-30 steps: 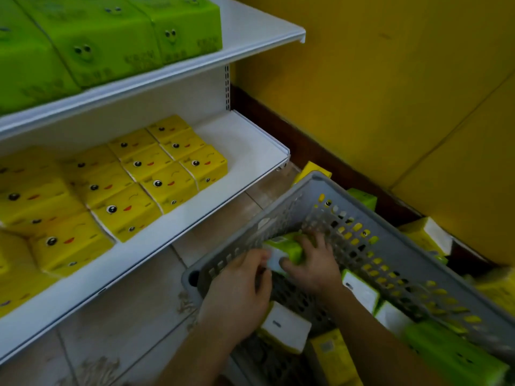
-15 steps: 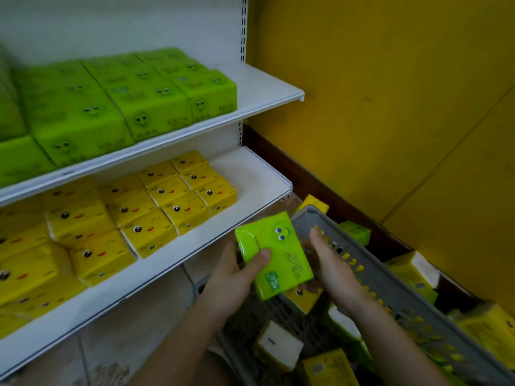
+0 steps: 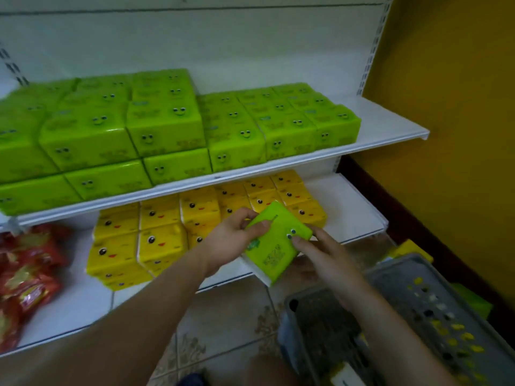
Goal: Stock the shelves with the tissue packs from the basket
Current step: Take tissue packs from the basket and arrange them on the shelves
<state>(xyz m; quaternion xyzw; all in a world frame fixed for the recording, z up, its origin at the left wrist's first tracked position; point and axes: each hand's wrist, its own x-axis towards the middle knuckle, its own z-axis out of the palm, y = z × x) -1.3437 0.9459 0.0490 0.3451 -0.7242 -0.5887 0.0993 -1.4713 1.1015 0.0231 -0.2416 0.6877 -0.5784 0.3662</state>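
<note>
A green tissue pack (image 3: pixel 274 240) with a smiley face is held in the air in front of the lower shelf (image 3: pixel 351 207). My left hand (image 3: pixel 228 240) grips its left end, thumb on top. My right hand (image 3: pixel 326 254) holds its right side with fingers on the top face. The grey plastic basket (image 3: pixel 446 310) sits on the floor at lower right, below my right arm. Green tissue packs (image 3: pixel 167 126) fill the upper shelf (image 3: pixel 390 129). Yellow tissue packs (image 3: pixel 161 235) lie in rows on the lower shelf.
Red snack bags (image 3: pixel 25 274) lie at the left of the lower shelf. A yellow wall (image 3: pixel 451 107) closes the right side. Bare shelf surface shows at the right end of both shelves. Tiled floor (image 3: pixel 223 330) lies below.
Both hands lifted the green pack out of the basket and carried it up and left, in front of the lower shelf. My view rose toward the shelves.
</note>
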